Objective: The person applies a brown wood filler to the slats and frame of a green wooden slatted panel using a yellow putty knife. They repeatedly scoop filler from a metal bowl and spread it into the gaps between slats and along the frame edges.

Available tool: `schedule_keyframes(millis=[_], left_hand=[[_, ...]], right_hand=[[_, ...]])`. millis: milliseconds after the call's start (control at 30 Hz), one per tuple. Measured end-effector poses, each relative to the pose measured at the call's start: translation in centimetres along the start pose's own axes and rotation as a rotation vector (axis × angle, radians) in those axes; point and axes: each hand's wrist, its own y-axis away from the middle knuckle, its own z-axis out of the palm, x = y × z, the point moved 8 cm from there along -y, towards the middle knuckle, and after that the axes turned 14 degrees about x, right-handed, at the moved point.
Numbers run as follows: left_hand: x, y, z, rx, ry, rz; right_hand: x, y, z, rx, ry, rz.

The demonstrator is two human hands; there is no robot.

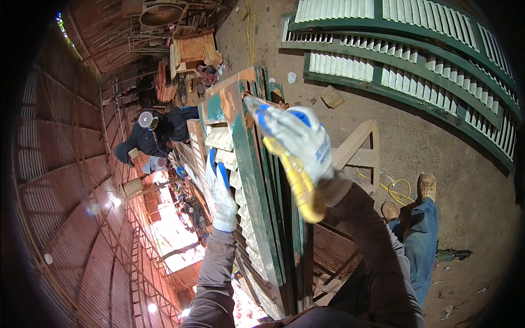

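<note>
A green wooden louvered shutter [252, 180] with worn white slats stands on edge in front of me, beside further green panels. My left hand [221, 202], in a white glove with blue fingers, lies against the slats, its visible fingers stretched out. My gloved right hand [302, 139] is closed round a yellow-handled hand tool [306, 199]. The tool's narrow tip reaches the far upper corner of the shutter, where green paint gives way to bare brown wood. Blur and the glove hide the tool's exact kind.
Several green shutters with white slats [350, 65] lie on the floor at the far right. A wooden trestle [363, 147], a wood block [332, 97] and a yellow cord [396, 191] are nearer. Another person [145, 139] in dark clothes is at the left.
</note>
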Motion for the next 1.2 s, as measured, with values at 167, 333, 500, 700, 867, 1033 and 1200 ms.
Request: schedule_keyframes(millis=[167, 333, 500, 700, 867, 1033, 1200], left_hand=[[-0.8, -0.1, -0.2, 0.009, 0.023, 0.031], [-0.1, 0.1, -0.1, 0.017, -0.024, 0.019], [-0.7, 0.1, 0.0, 0.009, 0.022, 0.024], [-0.2, 0.3, 0.0, -0.008, -0.003, 0.077], [-2.1, 0.0, 0.0, 0.002, 0.088, -0.003], [-2.6, -0.2, 0.0, 0.037, 0.081, 0.011], [-2.1, -0.1, 0.0, 0.039, 0.048, 0.026]], right_hand=[[-0.4, 2.3, -1.4, 0.078, -0.178, -0.001], [2.3, 0.2, -1.9, 0.248, -0.36, 0.113], [2.6, -2.0, -0.7, 0.056, -0.274, 0.057], [2.1, 1.9, -3.3, -0.114, -0.449, 0.32], [3.9, 3.4, -2.6, -0.397, -0.965, 0.982], [3.8, 2.1, -0.8, -0.594, -1.172, 1.119], [4.2, 1.9, -2.1, -0.359, -1.141, 1.153]])
